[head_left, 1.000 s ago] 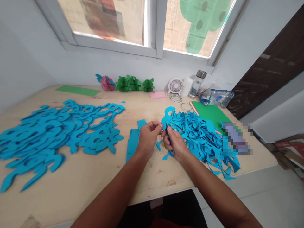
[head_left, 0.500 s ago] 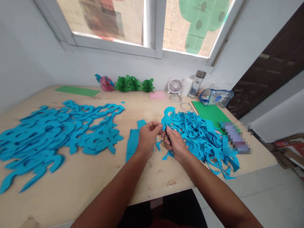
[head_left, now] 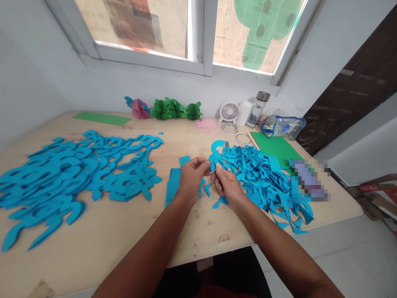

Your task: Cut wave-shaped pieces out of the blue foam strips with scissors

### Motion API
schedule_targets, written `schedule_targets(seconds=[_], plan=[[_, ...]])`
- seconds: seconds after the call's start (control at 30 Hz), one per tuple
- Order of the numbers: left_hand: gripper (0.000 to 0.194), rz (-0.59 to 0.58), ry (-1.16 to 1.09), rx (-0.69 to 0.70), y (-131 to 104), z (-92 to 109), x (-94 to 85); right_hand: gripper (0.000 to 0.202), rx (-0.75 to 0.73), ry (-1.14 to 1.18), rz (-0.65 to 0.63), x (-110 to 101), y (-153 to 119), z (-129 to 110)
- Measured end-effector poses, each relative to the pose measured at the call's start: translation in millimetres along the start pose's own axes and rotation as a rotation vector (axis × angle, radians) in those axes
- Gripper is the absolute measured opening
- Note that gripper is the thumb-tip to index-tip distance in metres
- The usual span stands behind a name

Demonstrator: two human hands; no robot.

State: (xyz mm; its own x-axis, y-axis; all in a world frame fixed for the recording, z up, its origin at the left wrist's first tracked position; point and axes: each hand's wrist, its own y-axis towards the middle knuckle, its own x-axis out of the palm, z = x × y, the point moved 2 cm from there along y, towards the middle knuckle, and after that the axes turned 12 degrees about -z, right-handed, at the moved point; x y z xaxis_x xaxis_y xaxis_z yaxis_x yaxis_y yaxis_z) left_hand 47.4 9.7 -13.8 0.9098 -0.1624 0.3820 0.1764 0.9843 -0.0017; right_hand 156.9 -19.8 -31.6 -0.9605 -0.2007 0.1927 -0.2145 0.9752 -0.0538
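Note:
My left hand pinches a curved blue paper cutout between thumb and fingers, its hooked end pointing up and away. Close against it, my right hand is closed around dark-handled scissors, mostly hidden by the fingers. Both hands are just above the table, their fingertips almost meeting at the cutout's lower end. A heap of blue paper scraps lies to the right of my hands. Left of them, partly behind my left hand, are blue paper sheets.
Many curved blue cutouts overlap across the table's left side. Along the back stand green paper ornaments, a small white fan, a bottle and tape rolls. A clear pouch and green sheets lie at right.
The blue cutout has shifted slightly left and turned a little in my left hand. My right fingers have closed up, and less of the dark handle shows.

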Motion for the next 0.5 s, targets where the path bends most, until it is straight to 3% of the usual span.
schedule_targets(seconds=[0.5], plan=[[0.018,-0.155,-0.108,-0.098,0.7,1.0,0.5,0.047,-0.003,0.004,-0.013,-3.7,-0.3,0.3]])
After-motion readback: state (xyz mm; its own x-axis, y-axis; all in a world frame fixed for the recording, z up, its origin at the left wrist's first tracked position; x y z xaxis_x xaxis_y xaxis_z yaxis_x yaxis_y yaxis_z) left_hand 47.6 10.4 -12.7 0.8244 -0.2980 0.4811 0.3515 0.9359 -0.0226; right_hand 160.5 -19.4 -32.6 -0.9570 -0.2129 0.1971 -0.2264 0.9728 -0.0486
